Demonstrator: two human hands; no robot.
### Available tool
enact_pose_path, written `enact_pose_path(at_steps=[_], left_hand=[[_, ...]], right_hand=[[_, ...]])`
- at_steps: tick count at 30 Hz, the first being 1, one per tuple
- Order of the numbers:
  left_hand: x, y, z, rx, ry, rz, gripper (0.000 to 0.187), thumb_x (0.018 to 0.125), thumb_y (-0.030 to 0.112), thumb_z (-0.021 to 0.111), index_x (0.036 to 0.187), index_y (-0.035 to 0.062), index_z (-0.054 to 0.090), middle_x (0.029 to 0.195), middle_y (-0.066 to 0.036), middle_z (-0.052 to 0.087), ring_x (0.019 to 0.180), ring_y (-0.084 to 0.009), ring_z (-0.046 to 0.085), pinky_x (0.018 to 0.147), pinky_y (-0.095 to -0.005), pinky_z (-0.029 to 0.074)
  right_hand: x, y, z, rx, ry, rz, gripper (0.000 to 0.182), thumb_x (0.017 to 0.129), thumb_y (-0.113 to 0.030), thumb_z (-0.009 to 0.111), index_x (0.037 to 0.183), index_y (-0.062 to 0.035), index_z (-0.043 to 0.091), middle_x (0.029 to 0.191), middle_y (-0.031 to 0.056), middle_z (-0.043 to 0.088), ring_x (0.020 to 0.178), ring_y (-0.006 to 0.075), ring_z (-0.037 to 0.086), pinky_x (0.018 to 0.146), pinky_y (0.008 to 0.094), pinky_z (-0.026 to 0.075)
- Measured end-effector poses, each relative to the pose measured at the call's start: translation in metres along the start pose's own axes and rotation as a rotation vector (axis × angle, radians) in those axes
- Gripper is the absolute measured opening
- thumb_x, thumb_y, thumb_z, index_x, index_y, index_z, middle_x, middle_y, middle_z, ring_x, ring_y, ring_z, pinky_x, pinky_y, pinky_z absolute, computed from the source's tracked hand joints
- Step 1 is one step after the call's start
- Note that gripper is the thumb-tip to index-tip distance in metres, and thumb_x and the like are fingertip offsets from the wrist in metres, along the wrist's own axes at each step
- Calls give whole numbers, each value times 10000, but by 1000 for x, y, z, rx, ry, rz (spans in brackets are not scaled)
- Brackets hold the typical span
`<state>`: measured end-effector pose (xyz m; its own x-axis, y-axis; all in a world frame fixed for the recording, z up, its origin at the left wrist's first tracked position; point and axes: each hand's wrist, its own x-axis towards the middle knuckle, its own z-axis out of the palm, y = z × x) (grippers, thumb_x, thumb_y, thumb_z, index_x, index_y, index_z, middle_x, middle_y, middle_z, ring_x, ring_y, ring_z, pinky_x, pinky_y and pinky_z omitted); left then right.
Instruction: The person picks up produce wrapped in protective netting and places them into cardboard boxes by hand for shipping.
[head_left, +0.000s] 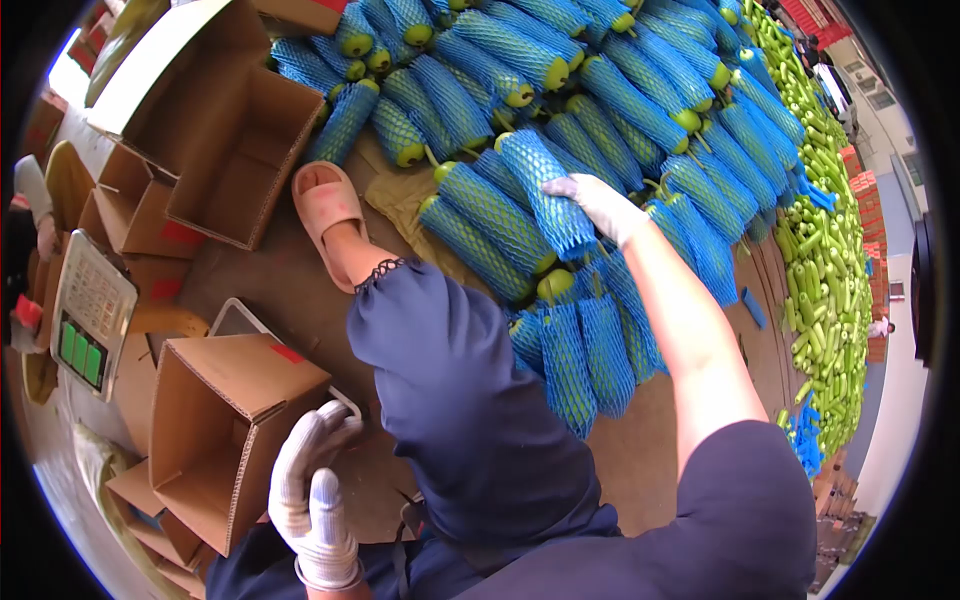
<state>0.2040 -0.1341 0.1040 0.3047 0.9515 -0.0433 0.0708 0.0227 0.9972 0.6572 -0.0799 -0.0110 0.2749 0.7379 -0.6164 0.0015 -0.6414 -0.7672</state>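
My right hand (600,208), in a white glove, is wrapped round a green gourd in a blue foam net (540,185). That gourd lies slanted over the pile of netted gourds (490,205), near the pile's front edge. My left hand (315,495), also gloved, hangs at the lower left with its fingers slightly curled and the thumb apart, holding nothing. Right beside it is an open cardboard box (245,375), its mouth facing left and its inside showing bare cardboard.
A scale with a keypad and green display (92,310) stands at the left. Behind it are more open boxes (215,130). My sandalled foot (328,205) is between boxes and pile. Unwrapped green gourds (825,310) heap along the right. Another person's hand (47,235) shows at the far left.
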Motion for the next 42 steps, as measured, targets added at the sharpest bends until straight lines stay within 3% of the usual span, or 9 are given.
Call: enact_pose_path(at_steps=[6, 9, 12, 13, 17, 21, 29, 38, 42], left_hand=[[76, 7, 63, -481, -50, -153, 733, 1005, 436, 477, 1527, -14, 227, 1483, -255, 388, 1373, -365, 403, 1138, -475, 304], [114, 9, 38, -1010, -81, -182, 822, 930, 640, 499, 1401, -25, 388, 1314, -207, 529, 1218, -327, 522, 1065, -486, 404], [108, 55, -24, -725, 22, 131, 894, 862, 599, 638, 1426, -16, 319, 1222, -171, 543, 1145, -290, 563, 1001, -461, 495], [96, 68, -54, -826, 25, 148, 852, 889, 612, 567, 1431, -11, 355, 1247, -190, 545, 1144, -346, 560, 1004, -495, 473], [48, 87, -161, -176, 51, 235, 845, 838, 478, 702, 1447, 8, 352, 1287, -171, 538, 1203, -316, 543, 1049, -466, 451], [15, 68, -197, 440, 95, -185, 853, 687, 181, 812, 1426, 40, 410, 1282, -94, 573, 1176, -212, 560, 1014, -388, 466], [40, -42, -198, 697, -430, -671, 916, 681, 356, 825, 1403, 13, 377, 1234, -227, 592, 1175, -338, 567, 1047, -370, 412], [58, -152, -184, 983, -723, -676, 842, 727, 433, 785, 1357, -10, 444, 1181, -285, 624, 1134, -413, 588, 1005, -427, 442], [28, -242, -196, 1124, -642, -350, 655, 758, 404, 745, 1259, 40, 532, 1166, -229, 641, 1071, -399, 625, 944, -466, 500]], right_hand=[[-105, -66, 81, 155, -474, -418, 911, 775, -490, 755, 1427, 45, 410, 1341, 115, 549, 1223, 177, 515, 1061, 336, 391], [-84, -63, 101, 374, -766, -584, 836, 875, -531, 658, 1428, 45, 412, 1336, 143, 565, 1211, 197, 543, 1058, 323, 395], [-2, -29, 99, -271, -43, -702, 568, 938, -425, 606, 1304, 7, 558, 1163, 129, 688, 1060, 236, 650, 915, 347, 499], [16, -23, 93, -966, 187, -621, 655, 845, -449, 682, 1292, 12, 550, 1148, 191, 678, 1086, 334, 643, 910, 422, 511], [49, 42, 92, -1370, 287, -205, 952, 689, -448, 819, 1396, 16, 381, 1266, 248, 586, 1104, 371, 626, 938, 449, 515], [77, 51, 102, -1267, 357, -22, 1167, 630, -433, 866, 1488, 5, 206, 1274, 243, 578, 1150, 357, 611, 955, 438, 509], [89, 46, 96, -1305, 343, 8, 1165, 643, -389, 858, 1505, 3, 178, 1316, 263, 554, 1194, 360, 583, 993, 420, 486], [100, 56, 94, -1266, 344, -24, 1128, 655, -372, 838, 1495, 17, 194, 1278, 289, 575, 1181, 381, 591, 986, 430, 492], [78, 38, 111, -1277, 353, 43, 1034, 687, -386, 812, 1451, 34, 255, 1248, 291, 593, 1161, 387, 603, 989, 440, 490]])
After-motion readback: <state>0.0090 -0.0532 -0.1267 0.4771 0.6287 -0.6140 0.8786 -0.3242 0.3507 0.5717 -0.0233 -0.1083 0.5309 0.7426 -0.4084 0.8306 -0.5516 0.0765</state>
